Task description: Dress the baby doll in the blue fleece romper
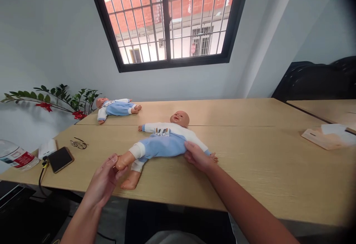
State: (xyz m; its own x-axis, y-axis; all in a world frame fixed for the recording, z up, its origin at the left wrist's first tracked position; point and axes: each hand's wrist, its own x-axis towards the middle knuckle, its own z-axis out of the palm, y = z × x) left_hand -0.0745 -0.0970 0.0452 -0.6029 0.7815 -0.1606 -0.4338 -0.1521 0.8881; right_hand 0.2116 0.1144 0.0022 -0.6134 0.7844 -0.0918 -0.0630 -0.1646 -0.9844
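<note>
Baby doll (167, 140) is lying face-up on wooden table (256, 170); left hand (105, 179) is gripping one foot (124, 161) between thumb and fingers; right hand (198, 156) is pinching blue clothing (164, 147) at the side.

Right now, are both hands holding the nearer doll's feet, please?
No, the left hand holds one foot, while the right hand touches the blue trousers.

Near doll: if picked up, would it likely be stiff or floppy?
The near doll probably sags in the middle, as its clothed body looks soft. Its head looks like smooth, hard plastic, so likely stays rigid. The shiny foot in the left hand may be slippery.
</note>
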